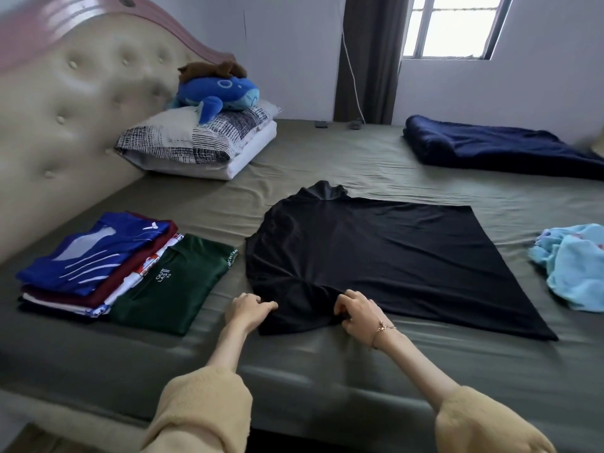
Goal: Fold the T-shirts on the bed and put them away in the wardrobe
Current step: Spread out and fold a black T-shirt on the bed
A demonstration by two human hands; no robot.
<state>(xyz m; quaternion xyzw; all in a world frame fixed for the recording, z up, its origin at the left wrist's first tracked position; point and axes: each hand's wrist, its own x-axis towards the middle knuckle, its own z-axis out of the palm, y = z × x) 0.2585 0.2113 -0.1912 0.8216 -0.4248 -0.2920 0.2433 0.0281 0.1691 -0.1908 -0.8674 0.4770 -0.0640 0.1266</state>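
The black T-shirt (385, 256) is laid flat on the bed (327, 152), roughly mid-mattress, collar end twd the headboard side, hem twd the right. The near sleeve is bunched at the bed's front edge, and it is held at both ends: the left hand (250, 308) has fingers curled onto the sleeve's outer edge, the right hand (354, 310) is closed on a gather of cloth where sleeve meets body. Both grips are thus closed on fabric, none open.

The step in hand is judged to be the sleeve fold-in, i.e. the first fold of this shirt.

To do it well:
- Sleeve should be lifted only slightly and carried across the body, so the rest is not dragged over the sheet.
- Fold line is best kept parallel to the side seam, approx. at the shoulder; the right-hand pinch can serve as pivot.
- Bunching under the right hand should be smoothed out before pressing, else a crease gets locked in.
- Far sleeve, seen crumpled near the collar, needs the same treatment after.
- Fabric looks thin and slippery, so a flat palm press after each fold is advised.

Finished size should be matched to the green folded shirt (170, 282) and the folded stack (91, 263) just beside it, left of the black one. A light blue garment (575, 266) lies unfolded at the right. No wardrobe is in view.
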